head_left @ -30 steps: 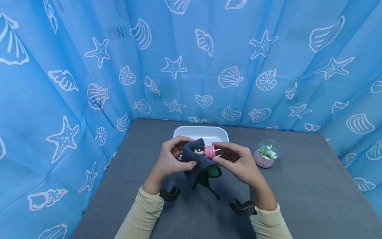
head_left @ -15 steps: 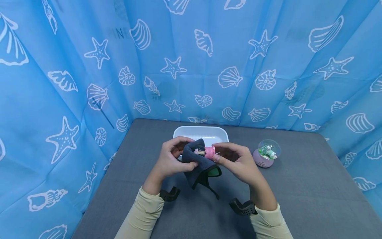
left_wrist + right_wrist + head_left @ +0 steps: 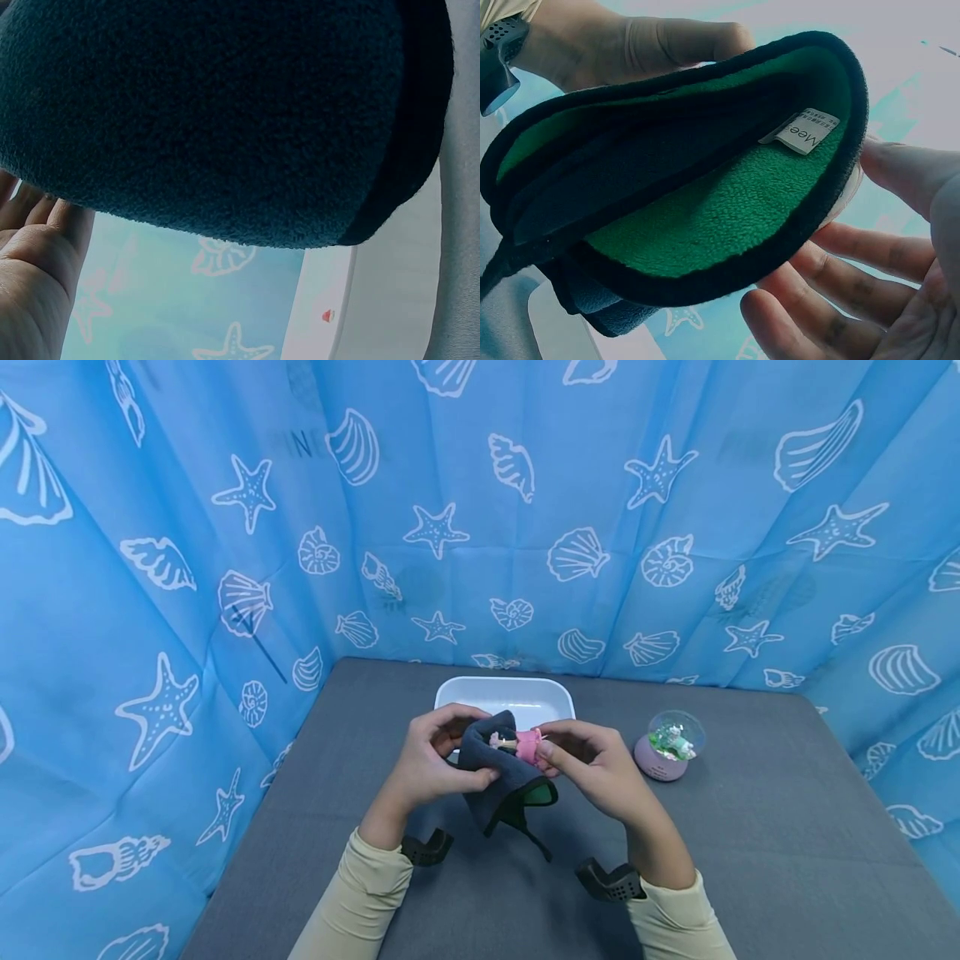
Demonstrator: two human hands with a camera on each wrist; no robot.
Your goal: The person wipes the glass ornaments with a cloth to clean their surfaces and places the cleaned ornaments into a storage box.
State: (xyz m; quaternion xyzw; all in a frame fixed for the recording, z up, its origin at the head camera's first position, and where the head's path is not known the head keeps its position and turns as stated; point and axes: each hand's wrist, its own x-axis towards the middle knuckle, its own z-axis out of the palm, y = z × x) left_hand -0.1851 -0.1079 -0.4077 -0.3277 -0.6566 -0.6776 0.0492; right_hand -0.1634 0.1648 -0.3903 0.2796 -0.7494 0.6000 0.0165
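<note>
At the centre of the head view, the left hand grips a dark grey plush cloth, thumb across the near face and fingers round the far side. Just right of it, the right hand pinches the ruffled pink base of a small ornament between thumb and fingers; the ornament lies sideways, its other end tucked into the cloth's fold. The right wrist view shows the cloth's green lining, black edging and, upper right of centre, a white label — its lettering partly legible as "Mee". Behind the hands sits a white tray; right of centre, a lilac-based snow globe stands upright on the grey tabletop. A blue seashell-and-starfish curtain fills the upper frame.
</note>
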